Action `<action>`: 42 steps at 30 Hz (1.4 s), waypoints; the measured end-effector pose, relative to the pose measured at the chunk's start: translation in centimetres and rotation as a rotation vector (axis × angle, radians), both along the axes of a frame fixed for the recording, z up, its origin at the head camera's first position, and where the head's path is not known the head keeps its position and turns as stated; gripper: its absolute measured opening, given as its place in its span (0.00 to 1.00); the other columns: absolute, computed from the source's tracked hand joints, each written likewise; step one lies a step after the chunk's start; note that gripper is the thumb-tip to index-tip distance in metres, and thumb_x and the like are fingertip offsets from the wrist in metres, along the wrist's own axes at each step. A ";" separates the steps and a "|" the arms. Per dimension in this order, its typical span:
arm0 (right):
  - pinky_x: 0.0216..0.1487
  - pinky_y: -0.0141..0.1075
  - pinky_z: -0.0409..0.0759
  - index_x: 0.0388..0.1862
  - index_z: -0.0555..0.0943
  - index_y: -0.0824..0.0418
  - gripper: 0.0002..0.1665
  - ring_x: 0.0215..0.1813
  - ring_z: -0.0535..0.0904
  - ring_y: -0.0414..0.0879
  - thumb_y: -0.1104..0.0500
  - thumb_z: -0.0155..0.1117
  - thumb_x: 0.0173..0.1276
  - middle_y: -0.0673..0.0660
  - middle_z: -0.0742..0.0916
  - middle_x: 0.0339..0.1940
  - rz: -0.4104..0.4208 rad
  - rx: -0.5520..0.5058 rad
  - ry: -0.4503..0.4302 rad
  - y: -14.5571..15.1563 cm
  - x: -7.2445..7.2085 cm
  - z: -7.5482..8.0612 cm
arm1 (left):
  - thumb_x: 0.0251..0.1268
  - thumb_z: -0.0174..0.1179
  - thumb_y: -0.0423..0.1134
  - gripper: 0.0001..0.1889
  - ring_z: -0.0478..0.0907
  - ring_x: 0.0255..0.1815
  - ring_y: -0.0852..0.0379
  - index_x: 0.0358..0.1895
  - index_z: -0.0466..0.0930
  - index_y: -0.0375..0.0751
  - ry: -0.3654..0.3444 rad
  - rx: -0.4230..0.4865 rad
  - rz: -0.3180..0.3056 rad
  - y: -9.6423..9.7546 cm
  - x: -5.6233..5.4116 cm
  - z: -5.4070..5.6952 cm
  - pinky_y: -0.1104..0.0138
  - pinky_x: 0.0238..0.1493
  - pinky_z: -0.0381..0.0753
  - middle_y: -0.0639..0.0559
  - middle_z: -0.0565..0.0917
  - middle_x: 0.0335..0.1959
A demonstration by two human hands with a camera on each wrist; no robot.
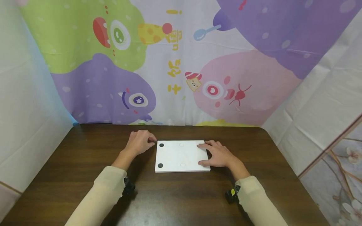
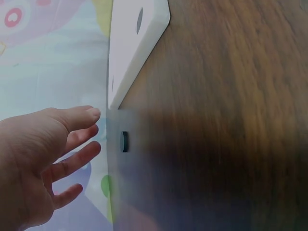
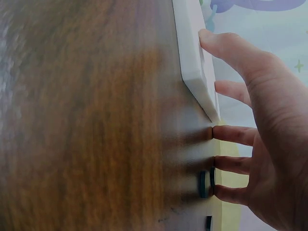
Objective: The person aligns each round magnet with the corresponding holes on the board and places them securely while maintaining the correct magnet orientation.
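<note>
Two Hands at a White Board

A white board lies flat on the brown table. Two black dots show at its left end, one near and one far. Pale rings show in its middle.

The left hand is just beside the board's far left corner. Its thumb and fingers are loosely bent, with a gap between them, and I see nothing in its grip. A small dark disc sits on the table to the left of the board.

The right hand is at the board's right end. It is spread wide. Its thumb and pointer finger rest on top of the board, but they do not wrap around it. Its other fingers reach down past the board's right edge. More dark discs are there, right of the board, and I cannot tell if the fingertips touch them.

Behind the board hangs a cloth with funny round creatures on it.
</note>
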State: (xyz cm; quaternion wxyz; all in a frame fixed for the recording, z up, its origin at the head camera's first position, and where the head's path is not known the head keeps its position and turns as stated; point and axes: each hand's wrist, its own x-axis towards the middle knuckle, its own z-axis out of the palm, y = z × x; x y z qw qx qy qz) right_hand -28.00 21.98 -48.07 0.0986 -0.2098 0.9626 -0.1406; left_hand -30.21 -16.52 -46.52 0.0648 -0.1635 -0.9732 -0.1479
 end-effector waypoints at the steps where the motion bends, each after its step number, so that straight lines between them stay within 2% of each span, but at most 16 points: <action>1: 0.75 0.74 0.76 0.87 0.73 0.43 0.52 0.80 0.73 0.67 0.27 0.76 0.69 0.67 0.74 0.87 0.000 0.001 0.000 0.0 0.0 0.0 | 0.72 0.76 0.38 0.07 0.93 0.58 0.44 0.48 0.98 0.51 0.003 0.000 0.001 -0.1 0.0 0.0 0.38 0.62 0.83 0.51 0.97 0.50; 7: 0.75 0.74 0.76 0.87 0.73 0.43 0.52 0.80 0.73 0.67 0.27 0.76 0.69 0.66 0.74 0.87 0.003 0.002 0.002 0.0 -0.1 -0.1 | 0.70 0.77 0.38 0.07 0.93 0.56 0.43 0.47 0.98 0.51 0.021 0.009 -0.003 -0.8 0.2 0.0 0.40 0.59 0.84 0.50 0.97 0.48; 8: 0.75 0.74 0.76 0.87 0.73 0.43 0.52 0.80 0.73 0.67 0.27 0.76 0.69 0.66 0.74 0.87 0.003 0.003 0.002 0.0 -0.1 -0.1 | 0.70 0.77 0.40 0.06 0.93 0.55 0.45 0.47 0.99 0.53 0.047 0.012 -0.011 -1.2 -0.3 -0.7 0.41 0.57 0.84 0.52 0.97 0.47; 14: 0.75 0.75 0.75 0.87 0.73 0.43 0.53 0.81 0.73 0.67 0.27 0.76 0.69 0.66 0.74 0.87 -0.002 0.006 -0.002 0.1 -0.1 -0.1 | 0.70 0.77 0.40 0.06 0.93 0.54 0.45 0.46 0.99 0.53 0.048 0.014 -0.007 -1.7 -0.1 -0.6 0.40 0.55 0.83 0.52 0.97 0.46; 15: 0.76 0.75 0.75 0.87 0.73 0.43 0.53 0.81 0.72 0.68 0.27 0.76 0.69 0.67 0.73 0.87 -0.002 0.005 -0.002 0.1 -0.1 -0.1 | 0.70 0.77 0.38 0.07 0.93 0.55 0.42 0.47 0.99 0.51 0.021 0.011 0.005 -1.4 0.4 0.2 0.39 0.57 0.84 0.50 0.97 0.47; 18: 0.76 0.75 0.75 0.88 0.73 0.43 0.53 0.81 0.73 0.68 0.27 0.76 0.69 0.67 0.73 0.87 0.000 0.007 0.000 0.1 -0.1 -0.1 | 0.71 0.76 0.39 0.07 0.93 0.57 0.42 0.48 0.98 0.49 0.013 0.008 0.016 -1.5 0.5 0.2 0.40 0.57 0.84 0.48 0.97 0.49; 31: 0.76 0.74 0.76 0.87 0.73 0.43 0.52 0.80 0.73 0.67 0.27 0.76 0.69 0.67 0.74 0.87 0.000 0.013 0.007 0.0 0.0 -0.2 | 0.68 0.78 0.44 0.13 0.92 0.57 0.43 0.53 0.97 0.51 -0.041 -0.028 0.032 -1.9 0.4 -0.5 0.40 0.58 0.81 0.51 0.96 0.49; 42: 0.75 0.74 0.76 0.87 0.73 0.43 0.52 0.80 0.73 0.67 0.27 0.77 0.69 0.67 0.74 0.87 0.000 0.011 0.006 0.0 -0.1 -0.1 | 0.67 0.79 0.42 0.12 0.92 0.54 0.44 0.51 0.98 0.51 -0.078 -0.042 0.026 -1.9 0.6 -0.7 0.41 0.56 0.79 0.52 0.96 0.46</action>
